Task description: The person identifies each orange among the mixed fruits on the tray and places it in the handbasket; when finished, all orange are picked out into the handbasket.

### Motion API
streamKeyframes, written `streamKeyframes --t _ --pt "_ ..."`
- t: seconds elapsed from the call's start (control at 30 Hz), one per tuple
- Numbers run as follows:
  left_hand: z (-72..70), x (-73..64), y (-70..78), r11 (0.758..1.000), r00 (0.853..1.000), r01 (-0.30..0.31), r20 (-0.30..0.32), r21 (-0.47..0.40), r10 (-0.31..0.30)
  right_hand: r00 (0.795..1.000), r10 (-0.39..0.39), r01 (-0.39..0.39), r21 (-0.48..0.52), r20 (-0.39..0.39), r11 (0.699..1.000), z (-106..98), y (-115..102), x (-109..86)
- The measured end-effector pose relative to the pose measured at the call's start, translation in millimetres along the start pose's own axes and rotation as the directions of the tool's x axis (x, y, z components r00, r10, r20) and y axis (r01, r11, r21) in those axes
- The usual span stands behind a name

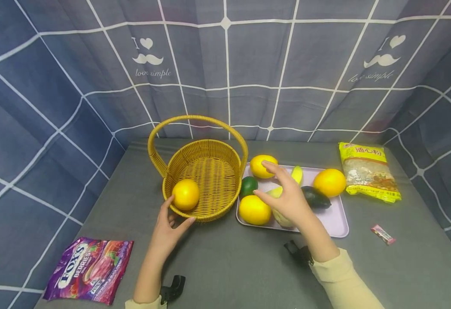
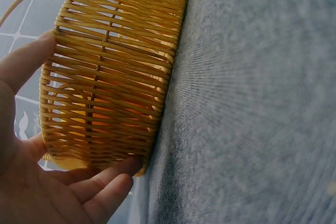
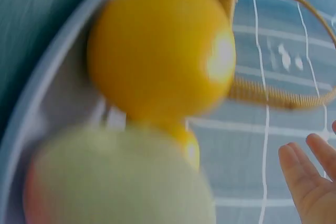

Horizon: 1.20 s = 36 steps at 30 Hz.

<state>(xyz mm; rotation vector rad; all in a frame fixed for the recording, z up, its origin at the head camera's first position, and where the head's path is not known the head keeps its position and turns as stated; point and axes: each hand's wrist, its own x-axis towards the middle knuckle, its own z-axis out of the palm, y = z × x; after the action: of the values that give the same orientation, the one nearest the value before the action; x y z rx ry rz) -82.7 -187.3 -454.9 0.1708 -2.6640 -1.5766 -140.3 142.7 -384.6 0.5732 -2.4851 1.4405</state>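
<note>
My left hand (image 1: 165,236) holds the near left rim of a wicker basket (image 1: 219,216), its thumb and fingers spread along the rim and outer wall. Inside, close to those fingertips, lies an orange (image 1: 185,194). My right hand (image 1: 289,197), empty, hovers over a lilac tray (image 1: 339,221) with thumb and fingers apart. On the tray are yellow-orange fruits (image 1: 254,210), a dark green fruit (image 1: 248,186), a banana (image 1: 297,174), a dark eggplant (image 1: 316,198) and a pale green fruit with some red (image 3: 121,177), partly hidden by the hand in the head view.
A purple candy bag (image 1: 90,270) lies at the front left. Right of the tray are a yellow pasta bag (image 1: 370,171) and a small wrapped candy (image 1: 383,234). The basket's tall handle (image 1: 198,118) arches upward, with a tiled-pattern curtain (image 1: 256,56) behind.
</note>
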Motion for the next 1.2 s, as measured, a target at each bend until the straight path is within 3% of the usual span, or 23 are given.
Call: streamKeyframes --t 0.17,0.27,0.47,0.6,0.87,1.2 --pt "0.2 0.1 -0.8 1.0 1.0 -0.006 0.006 -0.005 0.006 0.991 0.03 -0.033 -0.022 -0.129 0.999 -32.6 15.4 -6.3" --pt "-0.1 0.0 0.6 1.0 1.0 -0.001 0.014 -0.005 0.001 0.973 0.098 -0.108 -0.041 -0.207 0.993 -51.4 25.7 -10.5" --pt "-0.5 -0.3 1.6 1.0 1.0 0.01 0.017 -0.002 -0.01 0.905 0.28 -0.299 -0.009 -0.321 0.954 -82.0 45.7 -20.2" --pt "-0.4 -0.5 0.6 1.0 1.0 0.02 0.009 0.003 -0.02 0.859 0.356 -0.384 -0.004 -0.368 0.923 -94.8 62.6 -25.6" --pt "0.8 -0.1 0.1 0.999 1.0 0.024 0.005 0.021 -0.025 0.793 0.48 -0.502 0.044 -0.376 0.864 -102.9 94.2 -36.8" --pt "0.1 -2.0 1.9 1.0 1.0 0.015 0.005 0.025 -0.016 0.775 0.546 -0.588 -0.044 -0.318 0.808 -102.4 115.6 -41.6"
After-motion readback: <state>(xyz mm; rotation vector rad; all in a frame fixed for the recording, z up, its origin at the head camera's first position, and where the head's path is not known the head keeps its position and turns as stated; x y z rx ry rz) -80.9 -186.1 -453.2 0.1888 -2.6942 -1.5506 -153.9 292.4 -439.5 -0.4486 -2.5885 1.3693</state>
